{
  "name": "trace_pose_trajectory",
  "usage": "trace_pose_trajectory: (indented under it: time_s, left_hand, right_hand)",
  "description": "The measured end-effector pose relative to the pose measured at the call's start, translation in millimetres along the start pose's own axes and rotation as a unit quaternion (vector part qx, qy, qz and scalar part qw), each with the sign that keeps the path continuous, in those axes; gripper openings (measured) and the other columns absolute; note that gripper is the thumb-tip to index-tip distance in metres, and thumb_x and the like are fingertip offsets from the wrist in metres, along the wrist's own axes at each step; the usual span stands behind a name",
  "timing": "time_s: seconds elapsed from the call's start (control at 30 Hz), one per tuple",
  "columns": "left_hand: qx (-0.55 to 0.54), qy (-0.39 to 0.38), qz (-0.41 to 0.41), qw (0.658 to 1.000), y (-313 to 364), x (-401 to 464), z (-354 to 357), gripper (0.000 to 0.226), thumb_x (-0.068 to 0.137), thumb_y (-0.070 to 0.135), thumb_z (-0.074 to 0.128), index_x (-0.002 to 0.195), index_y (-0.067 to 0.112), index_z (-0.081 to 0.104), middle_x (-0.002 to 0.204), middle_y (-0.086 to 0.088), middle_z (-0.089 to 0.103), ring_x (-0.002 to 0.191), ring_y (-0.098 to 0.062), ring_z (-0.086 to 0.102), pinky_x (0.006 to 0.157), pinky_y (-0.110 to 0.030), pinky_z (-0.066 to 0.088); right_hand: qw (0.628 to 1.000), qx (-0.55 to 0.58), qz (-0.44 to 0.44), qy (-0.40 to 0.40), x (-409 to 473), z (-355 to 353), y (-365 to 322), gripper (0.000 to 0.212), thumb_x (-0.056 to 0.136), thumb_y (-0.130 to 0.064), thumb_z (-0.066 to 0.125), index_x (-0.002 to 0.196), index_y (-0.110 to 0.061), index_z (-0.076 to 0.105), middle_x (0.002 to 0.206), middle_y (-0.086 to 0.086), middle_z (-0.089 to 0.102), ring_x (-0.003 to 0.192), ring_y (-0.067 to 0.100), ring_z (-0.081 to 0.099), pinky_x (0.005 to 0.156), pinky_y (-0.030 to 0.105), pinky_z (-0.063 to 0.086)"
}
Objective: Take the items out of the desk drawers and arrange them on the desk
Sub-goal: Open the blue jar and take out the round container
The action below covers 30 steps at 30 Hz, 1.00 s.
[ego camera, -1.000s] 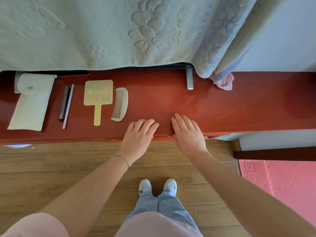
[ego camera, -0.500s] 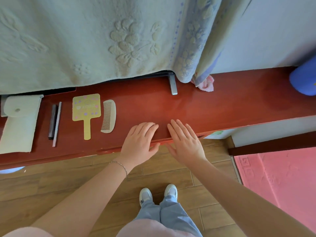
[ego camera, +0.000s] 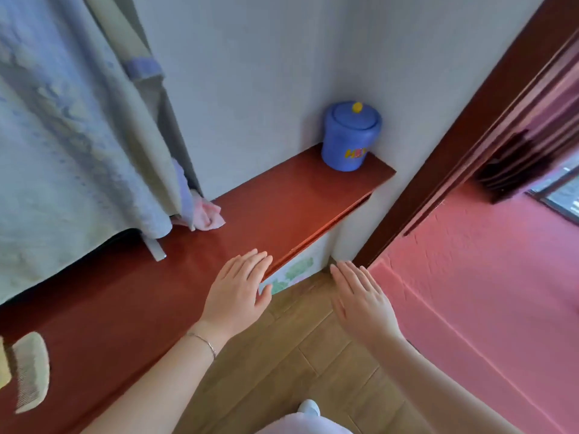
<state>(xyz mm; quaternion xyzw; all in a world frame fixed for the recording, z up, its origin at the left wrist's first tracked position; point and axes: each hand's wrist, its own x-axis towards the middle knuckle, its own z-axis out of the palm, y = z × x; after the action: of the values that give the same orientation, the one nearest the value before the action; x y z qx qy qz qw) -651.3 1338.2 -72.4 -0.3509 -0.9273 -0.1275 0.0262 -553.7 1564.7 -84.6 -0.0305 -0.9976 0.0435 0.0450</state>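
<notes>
The red wooden desk runs from lower left to upper right. My left hand lies flat over its front edge, fingers straight, holding nothing. My right hand hovers open off the desk, above the wooden floor, with nothing in it. A cream comb lies on the desk at the far left edge, next to a sliver of a yellow item. No drawer shows in this view.
A blue lidded pot stands in the desk's far right corner by the wall. A pale towel hangs over the back left, with a pink cloth below it. A dark door frame and pink wall lie right.
The view has swung to the right, so the comb and mirror slid to the far left. My right hand has come off the desk edge and now hovers over the floor.
</notes>
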Motion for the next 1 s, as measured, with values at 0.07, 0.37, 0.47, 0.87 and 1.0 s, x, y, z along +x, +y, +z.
trace_pose_trajectory:
  time_s: [0.07,0.37,0.47,0.87,1.0]
  left_hand:
    - [0.002,-0.003,0.024,1.000,19.6,23.3,-0.2,0.056,0.096,0.040,0.019,0.123,0.011,0.058,0.123,-0.003,0.061,0.121,-0.019,0.053,0.101,-0.036,0.039]
    - [0.002,0.000,0.055,0.998,71.3,105.4,15.4,0.061,0.095,0.044,0.014,0.123,0.011,0.058,0.123,-0.004,0.062,0.120,-0.020,0.053,0.101,-0.037,0.039]
    - [-0.004,0.012,0.050,0.999,73.6,134.7,21.0,0.048,0.091,0.037,0.033,0.124,0.012,0.057,0.124,-0.003,0.061,0.122,-0.019,0.051,0.103,-0.036,0.040]
    - [-0.017,0.073,0.018,0.997,25.7,288.3,24.1,0.046,0.085,0.033,0.043,0.120,0.009,0.060,0.120,-0.005,0.062,0.118,-0.021,0.054,0.100,-0.034,0.037]
    - [-0.026,0.099,0.021,0.994,12.1,338.9,17.1,0.045,0.086,0.033,0.042,0.118,0.008,0.062,0.117,-0.006,0.063,0.112,-0.023,0.057,0.094,-0.035,0.043]
  right_hand:
    - [1.000,-0.007,0.026,-0.002,-4.1,-6.0,28.2,0.052,0.088,-0.031,0.031,0.128,-0.008,0.055,0.128,0.006,0.059,0.123,0.021,0.051,0.105,0.042,0.040]
    - [0.998,-0.005,0.061,0.013,18.6,-21.3,113.1,0.054,0.088,-0.038,0.035,0.128,-0.007,0.053,0.129,0.007,0.058,0.123,0.022,0.051,0.106,0.044,0.036]
    - [0.998,-0.004,0.059,0.030,46.3,-27.8,129.3,0.054,0.088,-0.037,0.037,0.128,-0.006,0.053,0.128,0.008,0.058,0.123,0.023,0.051,0.107,0.042,0.031]
    - [0.996,0.050,0.070,0.034,210.2,-36.2,175.7,0.057,0.087,-0.039,0.039,0.132,-0.005,0.049,0.133,0.012,0.054,0.124,0.027,0.049,0.102,0.041,0.042]
    - [0.992,0.071,0.093,0.055,261.3,-45.2,188.4,0.062,0.086,-0.044,0.036,0.133,-0.005,0.047,0.133,0.012,0.054,0.122,0.030,0.050,0.095,0.040,0.045]
